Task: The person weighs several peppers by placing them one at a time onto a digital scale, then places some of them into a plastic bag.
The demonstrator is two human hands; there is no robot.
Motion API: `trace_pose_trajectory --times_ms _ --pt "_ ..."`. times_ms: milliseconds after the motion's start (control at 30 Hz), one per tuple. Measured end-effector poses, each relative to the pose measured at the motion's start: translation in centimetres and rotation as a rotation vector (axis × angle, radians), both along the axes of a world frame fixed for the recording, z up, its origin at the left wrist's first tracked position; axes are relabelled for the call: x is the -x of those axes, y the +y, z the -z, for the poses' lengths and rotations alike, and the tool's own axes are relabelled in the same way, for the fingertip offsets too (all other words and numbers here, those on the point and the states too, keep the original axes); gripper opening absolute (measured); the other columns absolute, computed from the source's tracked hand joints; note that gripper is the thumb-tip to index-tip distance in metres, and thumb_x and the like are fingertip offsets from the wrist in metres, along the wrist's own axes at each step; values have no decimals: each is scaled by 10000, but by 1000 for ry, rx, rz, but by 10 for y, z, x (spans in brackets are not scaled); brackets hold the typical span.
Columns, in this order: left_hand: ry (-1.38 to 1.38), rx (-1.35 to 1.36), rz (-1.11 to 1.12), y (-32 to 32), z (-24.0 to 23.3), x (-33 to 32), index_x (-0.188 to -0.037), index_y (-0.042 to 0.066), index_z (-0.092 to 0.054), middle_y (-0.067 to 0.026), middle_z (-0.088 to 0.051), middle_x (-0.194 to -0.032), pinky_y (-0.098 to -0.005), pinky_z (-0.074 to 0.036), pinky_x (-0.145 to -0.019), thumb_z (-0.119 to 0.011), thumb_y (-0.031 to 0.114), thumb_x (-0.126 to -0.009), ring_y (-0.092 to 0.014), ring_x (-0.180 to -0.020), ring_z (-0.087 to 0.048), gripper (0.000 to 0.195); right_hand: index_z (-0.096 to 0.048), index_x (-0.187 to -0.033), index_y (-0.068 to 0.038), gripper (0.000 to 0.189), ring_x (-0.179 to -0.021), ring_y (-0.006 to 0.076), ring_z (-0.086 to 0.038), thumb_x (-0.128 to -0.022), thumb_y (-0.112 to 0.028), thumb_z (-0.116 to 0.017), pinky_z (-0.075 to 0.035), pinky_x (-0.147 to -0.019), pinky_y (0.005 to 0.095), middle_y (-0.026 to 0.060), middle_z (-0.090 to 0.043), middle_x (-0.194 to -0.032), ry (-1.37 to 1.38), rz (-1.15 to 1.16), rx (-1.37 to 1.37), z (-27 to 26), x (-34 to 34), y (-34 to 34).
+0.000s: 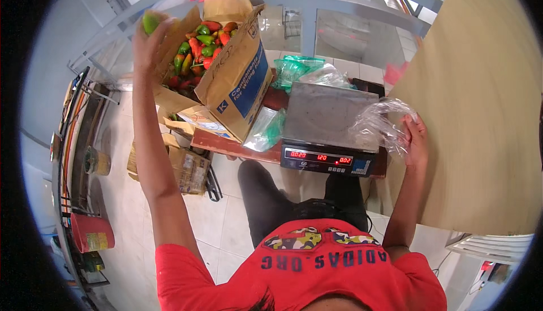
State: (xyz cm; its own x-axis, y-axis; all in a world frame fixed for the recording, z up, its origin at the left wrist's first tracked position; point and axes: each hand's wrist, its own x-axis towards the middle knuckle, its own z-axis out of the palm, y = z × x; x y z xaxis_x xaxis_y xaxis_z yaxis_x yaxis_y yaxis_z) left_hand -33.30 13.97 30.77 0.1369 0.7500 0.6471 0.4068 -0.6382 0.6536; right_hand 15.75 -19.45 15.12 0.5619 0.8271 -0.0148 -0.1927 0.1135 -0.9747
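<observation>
My left hand [146, 52] is raised beside the left flap of an open cardboard box, its fingers around a green pepper [150, 22] that looks blurred. Red and green peppers [205, 50] fill the cardboard box [237, 94], which leans on a reddish-brown bench [237, 146]. To the right, my right hand [415, 137] grips a clear plastic bag [377, 120] by its edge. Part of that bag droops over the steel pan of a digital scale [328, 111]. Red digits glow on the scale's front display [318, 157].
Green and clear plastic bags [299, 71] lie behind the scale, and another bag [265, 130] lies between box and scale. A pale wooden panel [479, 111] stands close on the right. Lower cardboard boxes [191, 171] sit on the tiled floor. A red bucket [92, 232] is at far left.
</observation>
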Motion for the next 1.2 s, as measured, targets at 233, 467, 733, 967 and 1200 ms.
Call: trace_pose_trajectory --times_ms 233,467,733,967,1200 --pt "782 430 408 -137 50 -197 -1135 55 -600 -169 -640 -1085 -391 -474 -876 -739 392 -708 -317 -1005 -617 561 -633 -937 -88 155 -463 11 -350 -933 -242 -623 -317 -439 188 -84 -438 -585 33 21 -72 4 -15 -12" --pt "1080 432 466 -117 253 -312 -997 87 -705 -162 -680 -967 -440 -523 -774 -708 309 -637 -305 -888 -664 423 -611 -915 -99 156 -432 14 -324 -950 -250 -596 -322 -435 194 -86 -378 -537 -17 20 1 -9 -1 -17" --pt "398 50 163 -152 313 -342 -1002 93 -684 -156 -569 -1228 -428 -466 -884 -761 354 -722 -334 -1074 -561 391 -608 -910 -83 176 -455 15 -359 -947 -255 -601 -337 -446 199 -77 -396 -544 18 53 -20 4 -6 -25" --pt "343 303 131 -128 312 -330 -1004 61 -687 -192 -667 -961 -466 -471 -811 -682 494 -793 -368 -958 -602 482 -641 -1015 -65 215 -521 -2 -359 -915 -254 -646 -327 -470 189 -86 -521 -688 45 67 -28 15 -11 -24" --pt "355 576 271 -118 305 -335 -1012 59 -690 -162 -668 -1004 -462 -449 -856 -658 489 -806 -364 -975 -599 478 -612 -913 -82 166 -449 10 -345 -947 -243 -597 -335 -441 194 -80 -381 -543 13 73 -11 9 -7 -22"
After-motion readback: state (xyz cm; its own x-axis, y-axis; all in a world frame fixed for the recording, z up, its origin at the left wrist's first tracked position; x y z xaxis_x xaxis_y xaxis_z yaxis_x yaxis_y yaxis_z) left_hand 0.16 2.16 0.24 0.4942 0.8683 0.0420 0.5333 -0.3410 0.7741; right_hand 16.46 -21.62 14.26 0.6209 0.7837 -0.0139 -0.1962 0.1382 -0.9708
